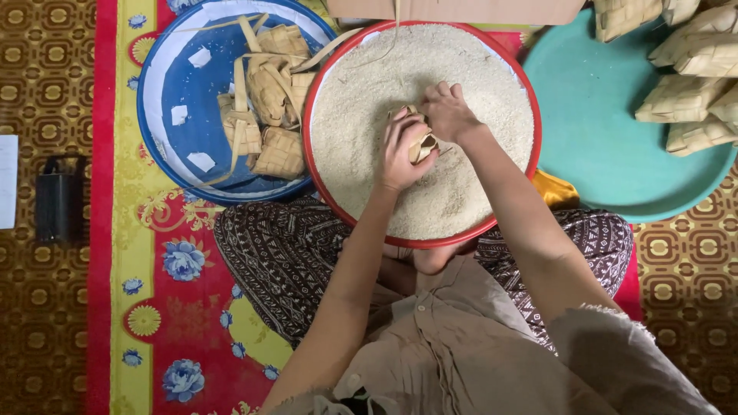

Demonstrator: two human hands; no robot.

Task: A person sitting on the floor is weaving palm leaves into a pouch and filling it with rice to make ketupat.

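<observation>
A red-rimmed round tray [323, 84] full of white rice grains lies in front of me. Over its middle my left hand [401, 154] holds a small woven palm-leaf pouch [423, 144]. My right hand [448, 111] rests just beyond it, fingers bent at the pouch's top and touching the rice. Both forearms reach in from below.
A blue round tray [173, 77] at the left holds several empty woven pouches [269, 100]. A teal tray [600, 115] at the right carries several filled pouches [692, 84]. A black box [58, 200] sits far left. A cardboard edge [461, 9] lies beyond. I sit cross-legged on a patterned mat.
</observation>
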